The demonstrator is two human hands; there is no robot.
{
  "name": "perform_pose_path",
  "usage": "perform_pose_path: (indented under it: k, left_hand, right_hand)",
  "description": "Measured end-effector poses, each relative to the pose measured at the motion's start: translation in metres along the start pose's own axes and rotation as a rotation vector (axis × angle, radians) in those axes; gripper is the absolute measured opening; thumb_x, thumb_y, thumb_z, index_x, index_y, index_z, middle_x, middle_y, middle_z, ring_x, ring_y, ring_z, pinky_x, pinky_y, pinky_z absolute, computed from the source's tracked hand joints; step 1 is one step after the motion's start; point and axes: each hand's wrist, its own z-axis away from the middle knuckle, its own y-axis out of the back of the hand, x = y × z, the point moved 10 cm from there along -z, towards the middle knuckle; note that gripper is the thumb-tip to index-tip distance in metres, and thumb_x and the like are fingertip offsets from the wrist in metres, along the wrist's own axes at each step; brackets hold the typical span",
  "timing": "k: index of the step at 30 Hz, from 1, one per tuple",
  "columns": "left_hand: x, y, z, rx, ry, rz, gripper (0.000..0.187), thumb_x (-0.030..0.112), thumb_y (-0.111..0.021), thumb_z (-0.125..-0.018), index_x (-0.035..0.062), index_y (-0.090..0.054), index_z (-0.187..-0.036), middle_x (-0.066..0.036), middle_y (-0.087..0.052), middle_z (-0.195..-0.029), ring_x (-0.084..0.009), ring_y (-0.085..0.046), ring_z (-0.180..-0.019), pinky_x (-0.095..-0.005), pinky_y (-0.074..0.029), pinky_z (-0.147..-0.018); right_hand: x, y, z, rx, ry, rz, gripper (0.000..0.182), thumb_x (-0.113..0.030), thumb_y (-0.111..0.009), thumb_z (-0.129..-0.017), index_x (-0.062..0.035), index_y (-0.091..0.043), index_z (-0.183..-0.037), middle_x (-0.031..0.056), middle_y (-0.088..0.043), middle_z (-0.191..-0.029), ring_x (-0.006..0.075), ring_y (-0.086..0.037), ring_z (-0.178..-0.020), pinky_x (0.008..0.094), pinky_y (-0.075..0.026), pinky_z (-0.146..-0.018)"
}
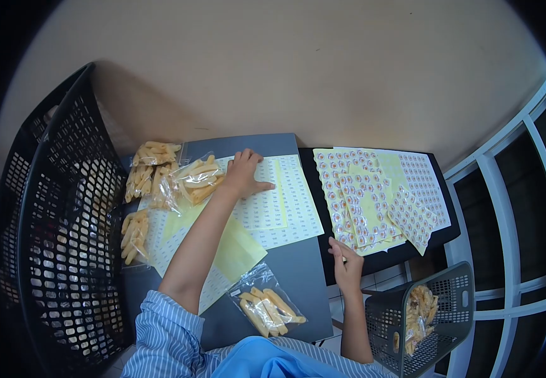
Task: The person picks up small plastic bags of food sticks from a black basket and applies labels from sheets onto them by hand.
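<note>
My left hand (244, 175) rests over white sheets of small printed labels (297, 208) on the grey table, fingers apart, beside clear bags of pale stick-shaped snacks (197, 179). My right hand (346, 268) is at the near edge of the black surface, just below sheets of round stickers (364, 201). Its fingers are curled in towards the thumb; anything between them is too small to make out. One clear bag of snack sticks (269, 309) lies flat near my body. A plain yellow sheet (238, 249) lies partly over the label sheets.
A tall black perforated basket (71, 220) stands at the left edge. Lower right, a smaller dark basket (465, 327) holds bagged snacks (419, 315). More snack bags (136, 236) lie along the left of the table. A wall is behind, with a white-barred frame (503, 208) at the right.
</note>
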Motion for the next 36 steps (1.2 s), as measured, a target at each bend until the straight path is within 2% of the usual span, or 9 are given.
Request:
perform_pose_path:
  k: [4,8,12,17,19,24,28,33,36]
  left_hand:
    - [-0.005,0.002,-0.005,0.016,-0.021,0.045,0.071,0.039,-0.075,-0.059,0.0041,-0.048,-0.114,-0.009,-0.042,-0.116,-0.0245,-0.037,-0.112,-0.0376,-0.031,-0.097]
    - [-0.012,0.007,-0.010,0.100,-0.048,0.075,0.071,0.037,-0.076,-0.057,0.0041,-0.048,-0.114,-0.009,-0.044,-0.114,-0.0238,-0.037,-0.112,-0.0364,-0.030,-0.096]
    - [-0.014,0.010,-0.015,0.078,-0.061,0.112,0.071,0.036,-0.077,-0.056,0.0031,-0.049,-0.112,-0.009,-0.044,-0.114,-0.0245,-0.038,-0.111,-0.0359,-0.029,-0.096]
    - [-0.016,0.014,-0.016,0.161,-0.108,0.126,0.073,0.040,-0.075,-0.057,0.0016,-0.048,-0.113,-0.011,-0.043,-0.117,-0.0263,-0.038,-0.111,-0.0375,-0.028,-0.096]
    - [-0.016,0.015,-0.014,0.199,-0.128,0.086,0.074,0.042,-0.074,-0.059,0.0018,-0.047,-0.115,-0.011,-0.042,-0.119,-0.0267,-0.038,-0.111,-0.0385,-0.028,-0.096]
    - [-0.020,0.019,0.000,0.228,-0.090,-0.024,0.098,0.060,-0.065,-0.059,-0.0006,-0.029,-0.128,-0.017,-0.032,-0.131,-0.0280,-0.022,-0.127,-0.0446,-0.013,-0.105]
    - [-0.034,0.033,0.034,0.137,-0.067,-0.324,0.107,0.065,-0.061,-0.058,0.0002,-0.019,-0.133,-0.017,-0.022,-0.137,-0.0276,-0.013,-0.131,-0.0472,-0.004,-0.106]
    - [-0.037,0.075,0.087,0.256,0.030,-0.250,0.085,0.050,-0.059,-0.072,0.0021,-0.022,-0.132,-0.016,-0.024,-0.136,-0.0283,-0.015,-0.130,-0.0448,-0.008,-0.106]
    - [-0.030,0.114,0.159,0.416,0.083,0.045,0.055,0.029,-0.062,-0.074,0.0039,-0.041,-0.117,-0.016,-0.039,-0.122,-0.0301,-0.032,-0.116,-0.0417,-0.023,-0.098]
  right_hand:
    - [-0.018,-0.007,-0.015,-0.061,0.107,0.139,0.020,0.003,-0.062,-0.070,-0.0005,-0.066,-0.089,0.0147,-0.059,-0.101,0.0179,-0.058,-0.076,0.0282,-0.046,-0.071]
    - [-0.063,-0.006,-0.045,0.169,0.142,0.018,0.018,0.002,-0.067,-0.064,-0.0015,-0.066,-0.082,0.0110,-0.059,-0.094,0.0184,-0.056,-0.072,0.0292,-0.045,-0.070]
    - [-0.080,-0.052,-0.077,0.048,0.330,0.017,0.010,0.002,-0.067,-0.064,0.0005,-0.063,-0.073,0.0099,-0.058,-0.090,0.0209,-0.056,-0.078,0.0294,-0.043,-0.065]
    - [-0.070,-0.129,-0.138,-0.117,0.211,0.094,0.024,-0.008,-0.070,-0.066,-0.0025,-0.058,-0.086,0.0103,-0.056,-0.098,0.0256,-0.055,-0.086,0.0326,-0.043,-0.070]
    - [-0.081,-0.163,-0.151,-0.172,0.435,0.228,0.042,-0.021,-0.070,-0.067,-0.0045,-0.054,-0.103,0.0126,-0.051,-0.110,0.0275,-0.049,-0.101,0.0369,-0.040,-0.082]
    - [-0.065,-0.197,-0.162,-0.293,0.401,0.454,0.055,-0.031,-0.069,-0.068,-0.0056,-0.052,-0.114,0.0163,-0.043,-0.124,0.0295,-0.039,-0.115,0.0420,-0.033,-0.091]
    - [-0.048,-0.186,-0.178,-0.265,0.340,0.327,0.042,-0.026,-0.068,-0.070,-0.0047,-0.058,-0.104,0.0159,-0.044,-0.121,0.0310,-0.041,-0.111,0.0401,-0.035,-0.091]
    - [-0.061,-0.168,-0.172,-0.145,0.384,0.367,0.038,-0.023,-0.065,-0.074,-0.0019,-0.056,-0.104,0.0154,-0.044,-0.119,0.0306,-0.042,-0.108,0.0391,-0.035,-0.091]
    - [-0.104,-0.162,-0.139,-0.216,0.484,0.290,0.034,-0.020,-0.064,-0.074,-0.0020,-0.056,-0.103,0.0157,-0.046,-0.116,0.0317,-0.043,-0.108,0.0397,-0.034,-0.091]
